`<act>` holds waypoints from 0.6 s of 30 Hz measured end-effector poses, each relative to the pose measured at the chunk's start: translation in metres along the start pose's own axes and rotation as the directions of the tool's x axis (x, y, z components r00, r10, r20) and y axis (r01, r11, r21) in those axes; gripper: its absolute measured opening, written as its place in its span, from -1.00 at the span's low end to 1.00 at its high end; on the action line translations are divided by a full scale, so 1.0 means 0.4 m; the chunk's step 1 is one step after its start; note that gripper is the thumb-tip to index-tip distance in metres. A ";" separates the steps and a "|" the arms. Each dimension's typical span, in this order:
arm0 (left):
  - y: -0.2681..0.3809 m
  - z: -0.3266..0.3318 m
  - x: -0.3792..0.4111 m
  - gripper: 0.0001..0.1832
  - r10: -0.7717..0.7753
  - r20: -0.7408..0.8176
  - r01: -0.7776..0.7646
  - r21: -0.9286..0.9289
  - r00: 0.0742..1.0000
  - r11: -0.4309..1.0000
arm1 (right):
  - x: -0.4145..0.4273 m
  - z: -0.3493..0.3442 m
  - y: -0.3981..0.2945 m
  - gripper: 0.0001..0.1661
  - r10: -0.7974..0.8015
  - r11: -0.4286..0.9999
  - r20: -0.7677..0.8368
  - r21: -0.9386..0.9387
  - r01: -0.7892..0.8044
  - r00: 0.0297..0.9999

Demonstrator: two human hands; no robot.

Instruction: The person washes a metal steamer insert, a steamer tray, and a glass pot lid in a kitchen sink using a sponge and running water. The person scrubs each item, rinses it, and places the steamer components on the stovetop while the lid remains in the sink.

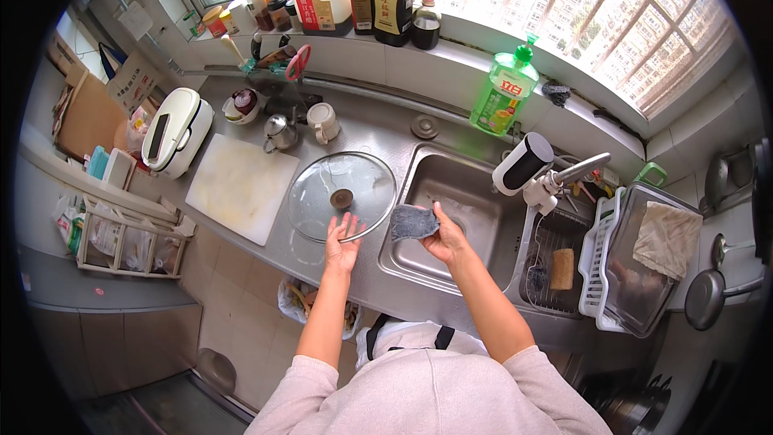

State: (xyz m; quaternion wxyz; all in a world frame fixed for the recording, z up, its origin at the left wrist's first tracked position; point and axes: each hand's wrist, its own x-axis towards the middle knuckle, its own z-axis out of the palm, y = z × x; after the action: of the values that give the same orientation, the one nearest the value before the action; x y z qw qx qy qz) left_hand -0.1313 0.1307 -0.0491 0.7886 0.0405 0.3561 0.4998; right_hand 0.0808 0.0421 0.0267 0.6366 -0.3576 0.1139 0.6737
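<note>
In my right hand (445,234) is a grey scouring pad (413,222), held between thumb and fingers over the left edge of a stainless steel sink (483,217). My left hand (343,244) is at the near rim of a round glass lid (314,193) with a brown knob. Its fingers are spread, palm up; whether they touch or grip the rim I cannot tell. The lid is over the steel counter, left of the sink. Further left lies a white cutting board (241,187).
Behind the sink stand a green dish soap bottle (502,96) and a faucet (543,187). A metal pot (279,133), a light mug (323,122) and a bowl with an onion (241,106) stand behind the lid. At right is a white dish rack (595,272); below the counter, a waste bin (293,308).
</note>
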 end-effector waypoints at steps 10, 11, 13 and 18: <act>0.050 0.022 -0.179 -0.11 -0.178 0.255 0.124 0.214 0.950 0.969 | -0.128 0.084 -0.006 -0.56 -0.425 0.677 0.253 -0.549 0.491 0.869; 0.047 0.029 -0.200 -0.10 -0.203 0.314 0.114 0.280 0.928 0.953 | -0.089 0.063 0.010 -0.52 -0.545 0.114 0.587 -0.655 0.747 0.598; 0.038 0.090 -0.261 -0.10 -0.262 0.353 0.154 0.306 0.898 0.939 | -0.087 0.063 0.038 -0.42 -0.415 -0.553 0.729 -0.678 0.485 0.545; 0.023 0.122 -0.285 -0.07 -0.369 0.393 0.108 0.547 0.842 0.830 | -0.133 0.036 0.120 -0.26 -0.098 -0.674 0.780 -0.509 0.536 0.618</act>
State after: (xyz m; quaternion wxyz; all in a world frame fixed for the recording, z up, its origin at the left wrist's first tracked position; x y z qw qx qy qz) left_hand -0.1371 0.0565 0.0507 0.8710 0.3222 0.2681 0.2563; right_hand 0.0272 0.0017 0.0558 0.2466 -0.6116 -0.7399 0.1328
